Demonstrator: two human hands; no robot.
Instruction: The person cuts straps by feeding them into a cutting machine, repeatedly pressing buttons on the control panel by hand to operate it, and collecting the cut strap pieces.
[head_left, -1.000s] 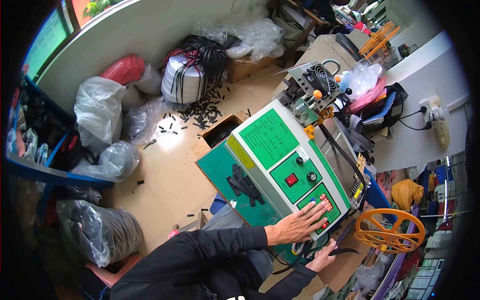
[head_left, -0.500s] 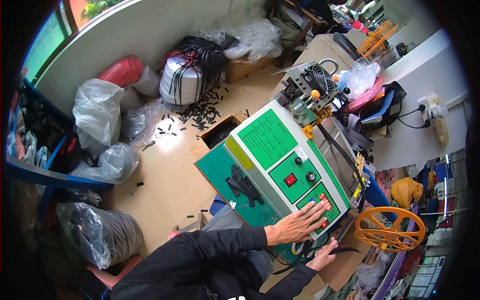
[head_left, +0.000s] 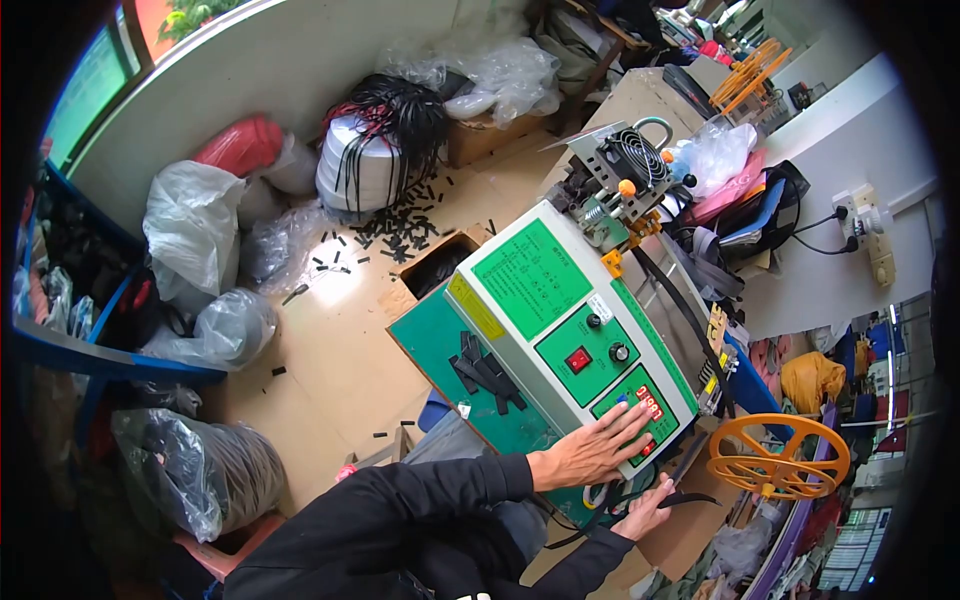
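A white and green strap-cutting machine (head_left: 555, 300) stands on a green-topped table (head_left: 420, 335). My left hand (head_left: 590, 447) lies flat on its lower control panel, fingers stretched out beside the lit red digits (head_left: 649, 404). Close below the machine's end, my right hand (head_left: 645, 512) has its fingers closed around a black webbing strap (head_left: 695, 498), whose curved length sticks out to the right. Part of that grip is hidden. Several cut black strap pieces (head_left: 485, 372) lie in a loose pile on the tabletop, left of the machine.
An orange reel (head_left: 778, 456) stands right of my right hand. Beyond the table are an open carton (head_left: 440, 262), scattered black pieces (head_left: 400, 230) on the floor and a white drum (head_left: 358, 165) draped with black cords. A plastic-wrapped roll (head_left: 215, 470) is at lower left.
The last digit on the red display has changed from 6 to 7. Both hands stay in nearly the same place; the view has shifted very slightly.
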